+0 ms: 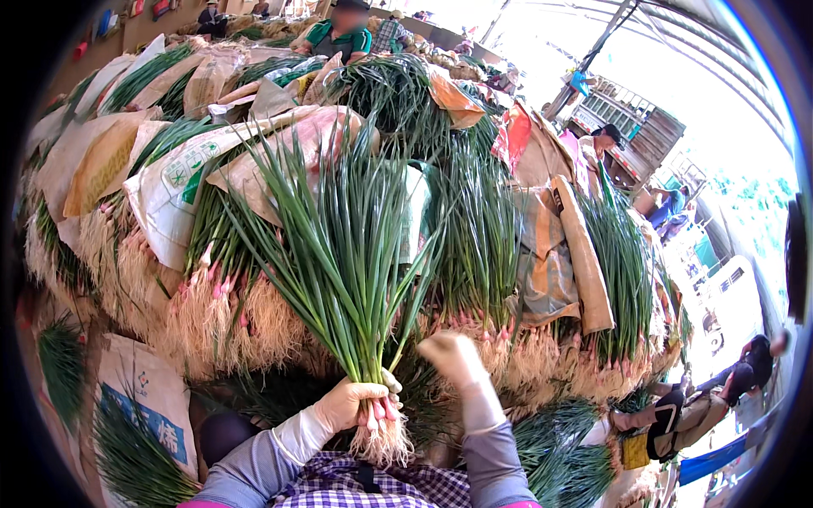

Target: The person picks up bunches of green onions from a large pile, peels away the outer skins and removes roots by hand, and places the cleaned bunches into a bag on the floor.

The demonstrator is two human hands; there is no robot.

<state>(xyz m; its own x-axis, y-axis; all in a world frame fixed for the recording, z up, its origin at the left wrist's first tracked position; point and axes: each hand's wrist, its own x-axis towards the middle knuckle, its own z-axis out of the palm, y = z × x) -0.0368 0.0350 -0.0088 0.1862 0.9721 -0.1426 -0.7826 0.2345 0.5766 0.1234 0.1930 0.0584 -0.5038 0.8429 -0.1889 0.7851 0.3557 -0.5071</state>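
Observation:
My gloved left hand (345,405) is closed round the lower stalks of a bunch of green garlic (360,296). The bunch stands upright in front of me, its long flat leaves fanning upward and its pink bulbs and pale roots hanging below my grip. To the right of the stalks, my gloved right hand (453,357) is raised and apart from them. Motion smears its fingers, and I cannot make out anything in them. Behind both hands rises a large heap of similar bunches (474,237), roots facing me.
Sacks (182,190) lie over and between the heaped bunches. Loose green garlic (140,449) lies by a printed white sack (140,381) at lower left, with more greens (563,449) at lower right. A person in green (339,42) is behind the heap; others and a truck (627,127) are at right.

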